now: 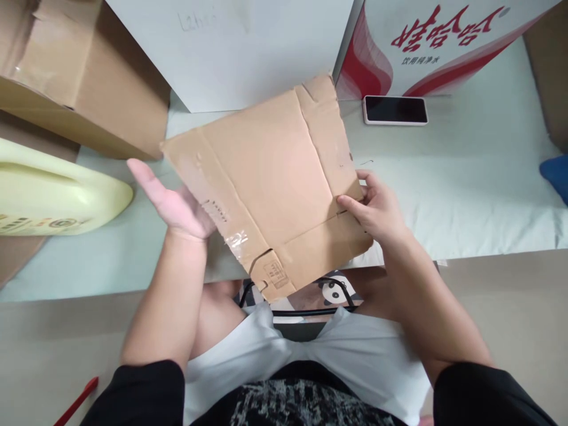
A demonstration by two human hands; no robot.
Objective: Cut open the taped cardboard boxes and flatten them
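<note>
Pale surface (470,195), flattened cardboard (266,171), left hand (183,208) partly hidden

"饮用纯净水" on the red-white carton (437,50)

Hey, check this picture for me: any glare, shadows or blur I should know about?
Head view: bright glare on the clear tape stuck to the cardboard, a softer sheen on the yellow container; also in the head view, a shadow on the cardboard's lower flap near the right hand, and handwriting too faint to read surely.
</note>
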